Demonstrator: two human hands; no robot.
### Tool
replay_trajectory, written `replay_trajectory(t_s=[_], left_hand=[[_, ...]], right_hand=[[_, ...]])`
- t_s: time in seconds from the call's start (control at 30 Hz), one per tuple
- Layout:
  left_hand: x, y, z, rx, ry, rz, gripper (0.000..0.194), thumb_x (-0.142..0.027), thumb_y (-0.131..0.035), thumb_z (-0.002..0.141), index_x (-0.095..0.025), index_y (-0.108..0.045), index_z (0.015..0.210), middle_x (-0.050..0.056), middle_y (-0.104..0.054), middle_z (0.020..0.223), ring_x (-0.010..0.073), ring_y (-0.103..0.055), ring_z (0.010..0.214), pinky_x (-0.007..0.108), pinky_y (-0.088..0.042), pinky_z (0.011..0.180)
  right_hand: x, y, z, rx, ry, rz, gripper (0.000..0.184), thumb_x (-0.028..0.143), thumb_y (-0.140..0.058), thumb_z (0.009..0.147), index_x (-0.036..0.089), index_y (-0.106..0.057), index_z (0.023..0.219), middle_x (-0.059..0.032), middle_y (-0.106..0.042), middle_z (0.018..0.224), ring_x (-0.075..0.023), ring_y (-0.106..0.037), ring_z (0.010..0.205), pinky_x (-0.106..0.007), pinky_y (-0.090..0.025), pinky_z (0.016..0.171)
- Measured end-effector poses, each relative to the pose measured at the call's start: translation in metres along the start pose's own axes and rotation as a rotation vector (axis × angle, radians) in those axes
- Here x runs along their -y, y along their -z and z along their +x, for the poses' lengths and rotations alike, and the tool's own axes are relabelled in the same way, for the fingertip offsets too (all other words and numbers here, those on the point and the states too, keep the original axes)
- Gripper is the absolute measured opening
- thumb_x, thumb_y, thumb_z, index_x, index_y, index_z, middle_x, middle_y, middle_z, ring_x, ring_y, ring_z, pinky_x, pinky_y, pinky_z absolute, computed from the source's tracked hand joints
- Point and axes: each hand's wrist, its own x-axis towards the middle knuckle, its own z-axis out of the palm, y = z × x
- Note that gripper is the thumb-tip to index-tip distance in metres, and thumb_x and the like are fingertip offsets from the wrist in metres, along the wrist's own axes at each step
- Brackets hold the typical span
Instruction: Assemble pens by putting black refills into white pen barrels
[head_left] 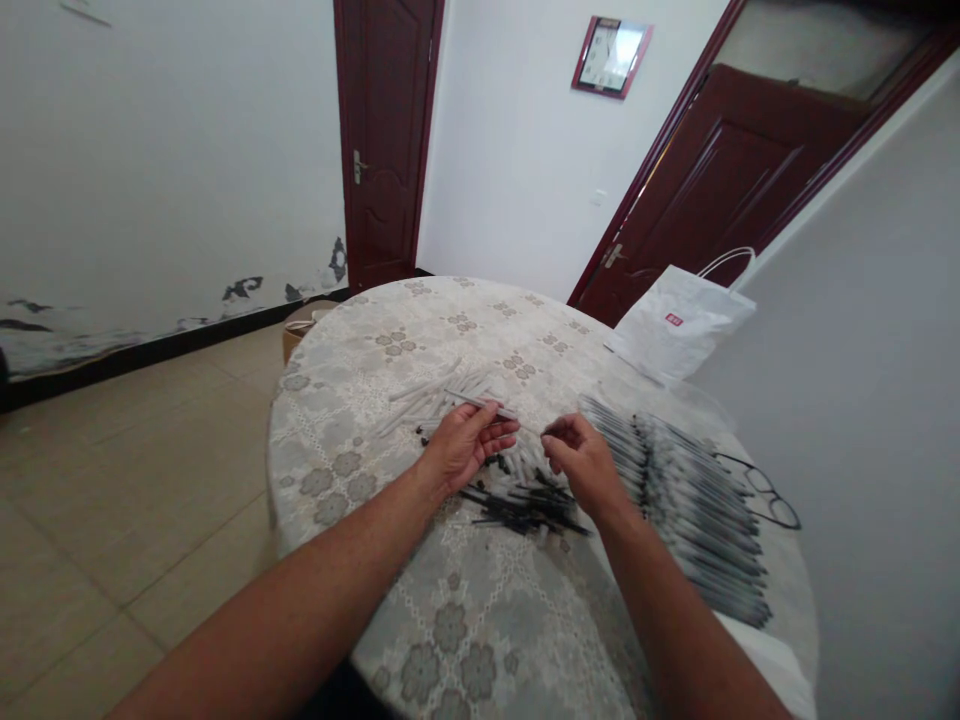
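My left hand [471, 445] is closed around a pale, slim pen barrel [466, 399], gripped between thumb and fingers over the table. Just to the right, the fingers of my right hand [589, 462] pinch a thin rod [531, 430] that points toward the barrel's near end; its exact kind is too blurred to tell. Beyond my left hand lies a loose heap of white barrels [420, 402]. Dark, thin sticks [525, 508] are piled between my forearms, with small black parts [424, 437] close by. Right of my right hand, pens [705, 520] lie side by side in rows.
A round table [450, 620] wears a patterned cloth. Eyeglasses [776, 505] rest at its right side, and a white paper bag [675, 325] stands at the back right, near the wall. Something white [772, 660] lies beside my right forearm.
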Motion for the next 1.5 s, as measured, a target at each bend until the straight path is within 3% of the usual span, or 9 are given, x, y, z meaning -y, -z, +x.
replay_trajectory(t_s=[0.1, 0.3, 0.43, 0.53, 0.83, 1.5], left_hand=[[0.001, -0.001, -0.003, 0.048, 0.037, 0.029, 0.020, -0.025, -0.074, 0.086, -0.012, -0.063, 0.096, 0.010, -0.075, 0.093, 0.0220, -0.075, 0.086, 0.031, -0.062, 0.072], [0.004, -0.001, -0.006, 0.086, 0.080, 0.077, 0.022, -0.025, -0.076, 0.084, -0.013, -0.064, 0.098, 0.011, -0.075, 0.096, 0.0231, -0.075, 0.089, 0.032, -0.062, 0.075], [0.007, -0.002, -0.007, 0.116, 0.099, 0.119, 0.024, -0.025, -0.077, 0.083, -0.013, -0.065, 0.100, 0.011, -0.075, 0.098, 0.0233, -0.075, 0.092, 0.033, -0.062, 0.078], [0.008, -0.003, -0.007, 0.120, 0.101, 0.142, 0.026, -0.026, -0.078, 0.082, -0.013, -0.066, 0.101, 0.011, -0.076, 0.099, 0.0229, -0.074, 0.091, 0.033, -0.061, 0.078], [0.010, -0.004, -0.008, 0.122, 0.109, 0.188, 0.029, -0.026, -0.080, 0.080, -0.013, -0.067, 0.102, 0.011, -0.076, 0.096, 0.0223, -0.075, 0.090, 0.032, -0.061, 0.079], [0.013, -0.006, -0.008, 0.097, 0.090, 0.289, 0.030, -0.025, -0.082, 0.077, -0.012, -0.068, 0.100, 0.012, -0.076, 0.095, 0.0219, -0.075, 0.087, 0.033, -0.061, 0.079]], right_hand=[[0.003, -0.009, -0.018, -0.016, -0.022, 0.241, 0.024, 0.034, -0.070, 0.081, 0.021, -0.060, 0.099, 0.0030, -0.062, 0.074, -0.0118, -0.053, 0.055, -0.025, -0.043, 0.051], [-0.016, -0.026, -0.031, -0.081, -0.059, 0.442, 0.026, 0.036, -0.071, 0.082, 0.021, -0.068, 0.104, 0.0000, -0.066, 0.077, -0.0127, -0.057, 0.060, -0.027, -0.047, 0.056], [-0.020, -0.028, -0.036, -0.048, -0.135, 0.653, 0.032, 0.033, -0.072, 0.081, 0.022, -0.067, 0.110, -0.0001, -0.065, 0.082, -0.0125, -0.058, 0.062, -0.025, -0.046, 0.054], [-0.018, -0.027, -0.037, -0.032, -0.138, 0.758, 0.026, 0.030, -0.074, 0.080, 0.023, -0.066, 0.104, 0.0010, -0.064, 0.083, -0.0117, -0.058, 0.064, -0.023, -0.045, 0.054], [-0.032, -0.030, -0.034, -0.048, -0.155, 0.701, 0.023, 0.034, -0.073, 0.080, 0.021, -0.068, 0.098, 0.0010, -0.065, 0.074, -0.0120, -0.057, 0.058, -0.025, -0.045, 0.054], [-0.021, -0.020, -0.035, -0.097, -0.052, 0.354, 0.022, 0.037, -0.068, 0.085, 0.020, -0.071, 0.098, 0.0007, -0.066, 0.071, -0.0136, -0.058, 0.058, -0.027, -0.048, 0.059]])
